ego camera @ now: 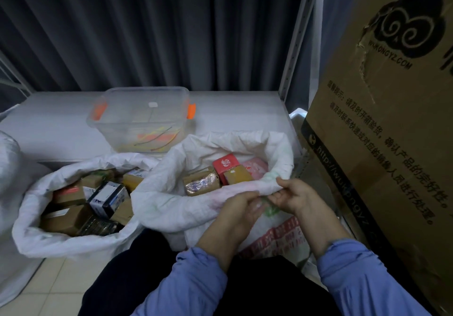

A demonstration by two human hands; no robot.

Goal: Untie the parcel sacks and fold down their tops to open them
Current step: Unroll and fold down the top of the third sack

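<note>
- Grey pleated curtain (147, 33) hangs behind a low white shelf (232, 109), with pale tiled floor (54, 291) in the foreground.
- On the shelf stands a clear plastic tub (117, 109) with orange clips; thin coloured ties (157, 139) lie at its bottom.
- Two white woven sacks stand side by side in front of the shelf, touching each other, both with their tops open and rolled down.
- Left sack (49, 242) shows brown cartons and a dark-and-white box inside.
- Right sack (166, 185) holds a tape-wrapped brown parcel (201, 183), a red box (224, 164) and a pink packet (255, 166).
- Left hand (237, 207) grips the near rim of the right sack, fingers curled over the rolled fabric.
- Right hand (291, 198) pinches the same rim just beside it, thumb on top and fingers underneath; the two hands almost meet.
- Both forearms wear blue sleeves (203, 281) pushed up from the wrists.
- A large printed cardboard box (392, 119) stands close on the right of that sack.
- Part of a third white sack (7, 168) shows at the far left edge; whether it is tied cannot be told.
</note>
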